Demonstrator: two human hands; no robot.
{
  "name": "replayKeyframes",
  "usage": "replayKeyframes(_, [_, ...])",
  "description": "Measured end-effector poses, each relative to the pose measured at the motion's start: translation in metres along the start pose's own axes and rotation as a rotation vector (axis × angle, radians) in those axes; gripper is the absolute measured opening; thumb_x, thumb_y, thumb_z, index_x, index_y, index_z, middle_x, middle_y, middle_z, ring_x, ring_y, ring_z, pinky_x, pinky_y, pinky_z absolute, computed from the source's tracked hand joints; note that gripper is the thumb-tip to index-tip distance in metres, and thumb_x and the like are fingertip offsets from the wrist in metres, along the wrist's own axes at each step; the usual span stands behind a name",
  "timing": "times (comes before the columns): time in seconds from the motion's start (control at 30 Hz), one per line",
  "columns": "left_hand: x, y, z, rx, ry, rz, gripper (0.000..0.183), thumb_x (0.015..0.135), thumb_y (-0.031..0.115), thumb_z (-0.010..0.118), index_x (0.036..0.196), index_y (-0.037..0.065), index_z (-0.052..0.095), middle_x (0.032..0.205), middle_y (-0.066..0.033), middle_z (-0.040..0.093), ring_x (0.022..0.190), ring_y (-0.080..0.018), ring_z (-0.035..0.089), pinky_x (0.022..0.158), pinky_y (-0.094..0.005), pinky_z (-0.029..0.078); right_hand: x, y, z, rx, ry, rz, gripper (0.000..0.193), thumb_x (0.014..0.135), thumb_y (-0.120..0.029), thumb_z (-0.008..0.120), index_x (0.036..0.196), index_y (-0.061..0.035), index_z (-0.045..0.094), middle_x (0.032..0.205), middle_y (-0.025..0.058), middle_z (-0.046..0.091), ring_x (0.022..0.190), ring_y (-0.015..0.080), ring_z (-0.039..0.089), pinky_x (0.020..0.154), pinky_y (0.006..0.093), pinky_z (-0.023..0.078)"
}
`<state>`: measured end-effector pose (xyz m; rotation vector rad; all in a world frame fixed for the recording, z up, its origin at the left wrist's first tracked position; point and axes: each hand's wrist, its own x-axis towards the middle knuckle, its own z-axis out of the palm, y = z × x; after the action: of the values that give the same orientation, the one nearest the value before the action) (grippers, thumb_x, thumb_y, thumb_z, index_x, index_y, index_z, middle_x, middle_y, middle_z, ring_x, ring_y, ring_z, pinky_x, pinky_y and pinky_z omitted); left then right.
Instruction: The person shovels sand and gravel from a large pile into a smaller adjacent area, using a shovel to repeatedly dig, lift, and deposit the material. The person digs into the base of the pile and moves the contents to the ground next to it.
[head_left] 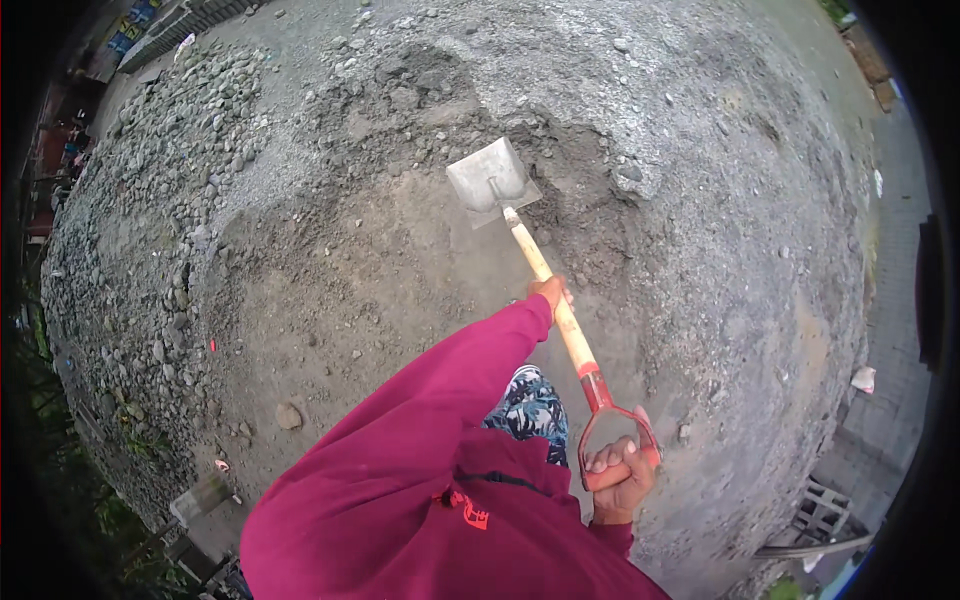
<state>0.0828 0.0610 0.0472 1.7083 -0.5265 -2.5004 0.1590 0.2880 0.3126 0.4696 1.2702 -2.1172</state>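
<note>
A broad mound of grey gravel and brown sandy earth fills nearly the whole frame, with a band of larger rounded stones running down its left side and finer grey grit across the upper right. At the lower centre, the person's magenta sleeve and top take up much of the bottom of the frame.

A shovel crosses the centre of the frame on a slant. Its square grey metal blade rests on the dark earth just above centre, and its pale wooden shaft runs down and right to a red D-shaped handle at lower centre right.

The left hand is wrapped around the shaft at mid-length, fingers closed on the wood. The right hand grips the crossbar of the red handle, fingers curled tightly over it.
</note>
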Motion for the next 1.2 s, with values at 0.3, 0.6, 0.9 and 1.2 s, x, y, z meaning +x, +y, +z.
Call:
replayKeyframes(0.3, [0.119,0.162,0.043,-0.415,-0.358,0.011,0.013,0.078,0.01,0.056,0.086,0.008,0.045,0.062,-0.0038,0.049,0.05,-0.0174,0.05,0.045,-0.034,0.047,0.222,0.038,0.19,0.308,0.04,0.043,0.036,0.088,-0.014,0.056,0.122,-0.0116,0.049,0.06,0.0027,0.047,0.05,0.016,0.049,0.047,0.0363,0.046])
replayKeyframes(0.6, [0.072,0.31,0.172,-0.321,-0.158,-0.249,0.011,0.083,0.007,0.052,0.089,0.004,0.042,0.063,-0.0072,0.049,0.052,-0.0209,0.047,0.047,-0.0355,0.045,0.311,-0.073,0.339,0.463,-0.181,-0.108,0.039,0.09,-0.013,0.057,0.128,-0.0101,0.044,0.069,0.0044,0.052,0.053,0.0172,0.052,0.047,0.0378,0.048])
replayKeyframes(0.9, [0.277,0.428,0.162,-0.265,-0.169,-0.008,0.017,0.075,0.005,0.048,0.09,0.001,0.041,0.063,-0.0114,0.046,0.051,-0.0245,0.048,0.045,-0.0377,0.043,0.488,0.015,0.39,0.458,-0.249,-0.122,0.02,0.087,-0.01,0.056,0.107,-0.0054,0.052,0.064,0.0021,0.048,0.05,0.0156,0.048,0.046,0.0353,0.045])
replayKeyframes(1.2, [0.267,0.35,0.039,0.317,0.072,0.025,0.025,0.085,0.025,0.056,0.093,0.001,0.051,0.068,-0.0117,0.057,0.054,-0.0233,0.058,0.049,-0.038,0.05,0.413,0.123,0.287,-0.05,-0.145,0.034,0.058,0.078,-0.004,0.054,0.131,-0.0058,0.03,0.068,0.0092,0.055,0.056,0.0212,0.059,0.061,0.0354,0.053])
